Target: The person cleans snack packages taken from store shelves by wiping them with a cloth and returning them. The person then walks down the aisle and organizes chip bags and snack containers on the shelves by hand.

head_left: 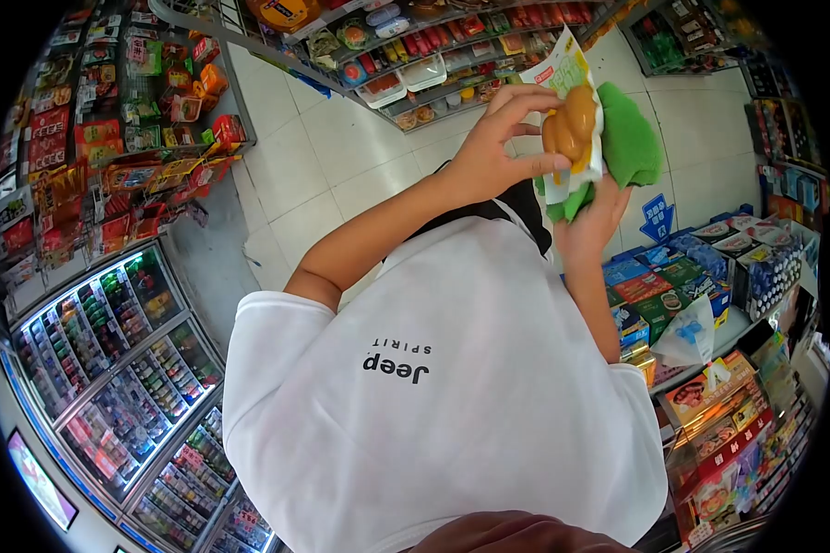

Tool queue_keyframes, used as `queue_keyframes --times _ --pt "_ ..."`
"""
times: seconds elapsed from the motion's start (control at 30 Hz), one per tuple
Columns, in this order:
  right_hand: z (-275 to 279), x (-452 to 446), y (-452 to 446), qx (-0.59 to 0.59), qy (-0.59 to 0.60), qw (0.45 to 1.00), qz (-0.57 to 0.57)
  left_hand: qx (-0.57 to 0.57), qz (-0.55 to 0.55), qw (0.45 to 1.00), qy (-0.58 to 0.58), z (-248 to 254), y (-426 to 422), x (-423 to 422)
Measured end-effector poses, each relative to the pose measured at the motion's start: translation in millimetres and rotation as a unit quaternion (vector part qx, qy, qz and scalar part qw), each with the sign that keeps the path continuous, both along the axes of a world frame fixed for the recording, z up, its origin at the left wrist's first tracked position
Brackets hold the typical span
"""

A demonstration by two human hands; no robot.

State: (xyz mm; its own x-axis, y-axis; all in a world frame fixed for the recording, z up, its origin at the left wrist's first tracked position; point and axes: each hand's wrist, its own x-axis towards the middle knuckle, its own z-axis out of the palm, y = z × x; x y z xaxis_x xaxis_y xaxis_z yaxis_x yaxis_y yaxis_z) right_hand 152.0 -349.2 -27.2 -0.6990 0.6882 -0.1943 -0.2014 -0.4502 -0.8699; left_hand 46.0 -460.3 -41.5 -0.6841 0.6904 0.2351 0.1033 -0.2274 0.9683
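Note:
My left hand point(503, 147) grips the left side of a food packet point(572, 129), its thumb on the front and its fingers bent by the upper edge. The packet has a white, green and yellow wrapper with a glossy golden-brown food shape on its front; I cannot tell whether that is printed or seen through film. Behind the packet, my right hand point(598, 210) holds a bright green cloth point(632, 138) against its back and lower edge. Packet and cloth hide most of my right fingers. Both hands are held up in front of me, above the aisle floor.
A shelf rack point(424, 69) with packaged foods stands ahead. Hanging snack packets point(101, 138) fill the left, above a lit drinks fridge point(111, 323). To the right are stacked boxes point(659, 286) and a counter display point(719, 405). Pale floor tiles point(295, 157) lie between.

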Motion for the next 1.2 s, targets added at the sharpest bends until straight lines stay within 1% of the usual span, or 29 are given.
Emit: queue_keyframes --times 0.07,0.1,0.2,0.23,0.27,0.3,0.33,0.37,0.47,0.53,0.57,0.67,0.7,0.8,0.87,0.9,0.93,0.97,1.0,1.07,1.1,1.13,1.2 --pt "-14 9 -8 0.115 0.005 0.993 0.006 0.044 -0.013 0.988 -0.146 -3 3 0" --pt "-15 8 -4 0.306 0.067 0.948 0.061 0.04 -0.016 0.992 -0.115 -3 1 -1" --pt "-15 4 7 0.478 0.045 0.876 0.049 0.052 -0.031 0.992 -0.107 -11 0 -1" --pt "-19 -1 8 0.411 0.054 0.91 0.029 0.05 -0.038 0.991 -0.116 -9 -1 -1" --pt "-15 -1 6 0.315 0.024 0.949 0.017 0.033 -0.037 0.994 -0.098 -5 -3 1" --pt "-9 -3 3 0.215 -0.005 0.976 0.007 0.015 -0.035 0.996 -0.08 -1 -4 4" --pt "-5 -4 2 0.113 -0.033 0.993 -0.003 -0.003 -0.031 0.998 -0.061 0 -4 6" --pt "-20 1 3 0.288 -0.005 0.958 -0.004 0.019 -0.014 0.997 -0.072 -3 -3 8" --pt "-14 5 4 0.479 0.072 0.874 0.038 0.006 -0.008 0.999 -0.054 -9 -5 1" --pt "-15 7 0 0.33 0.021 0.943 0.041 0.011 -0.038 0.994 -0.099 -13 -12 3" --pt "-17 6 -1 0.252 -0.005 0.967 0.042 0.014 -0.053 0.991 -0.12 -16 -14 3" --pt "-30 6 3 0.163 -0.078 0.983 0.039 0.029 -0.063 0.99 -0.124 -23 -16 10" --pt "-34 6 5 0.299 -0.036 0.952 0.049 0.038 -0.075 0.985 -0.15 -20 -18 10" --pt "-30 4 10 0.486 0.021 0.87 0.075 0.028 -0.086 0.975 -0.204 -17 -24 7" --pt "-33 -2 9 0.448 0.004 0.892 0.059 0.008 -0.137 0.943 -0.303 -33 -33 1" --pt "-35 -6 9 0.429 -0.005 0.902 0.051 0.08 -0.167 0.915 -0.358 -34 -33 -1" --pt "-36 -8 10 0.442 -0.017 0.895 0.059 0.151 -0.194 0.879 -0.409 -34 -34 -2" --pt "-38 -11 11 0.455 -0.028 0.888 0.066 0.205 -0.218 0.807 -0.509 -32 -34 -7" --pt "-40 -12 11 0.466 -0.04 0.881 0.073 0.169 -0.18 0.815 -0.524 -36 -34 -9" --pt "-47 -18 9 0.524 -0.037 0.844 0.111 0.095 -0.106 0.825 -0.546 -46 -33 -15" --pt "-52 -19 8 0.552 -0.037 0.823 0.13 0.045 -0.055 0.854 -0.515 -47 -30 -14" --pt "-58 -19 9 0.528 -0.048 0.838 0.133 0.061 -0.049 0.846 -0.528 -56 -31 -16" --pt "-71 -19 14 0.478 -0.069 0.865 0.138 0.091 -0.037 0.828 -0.552 -91 -35 -28"
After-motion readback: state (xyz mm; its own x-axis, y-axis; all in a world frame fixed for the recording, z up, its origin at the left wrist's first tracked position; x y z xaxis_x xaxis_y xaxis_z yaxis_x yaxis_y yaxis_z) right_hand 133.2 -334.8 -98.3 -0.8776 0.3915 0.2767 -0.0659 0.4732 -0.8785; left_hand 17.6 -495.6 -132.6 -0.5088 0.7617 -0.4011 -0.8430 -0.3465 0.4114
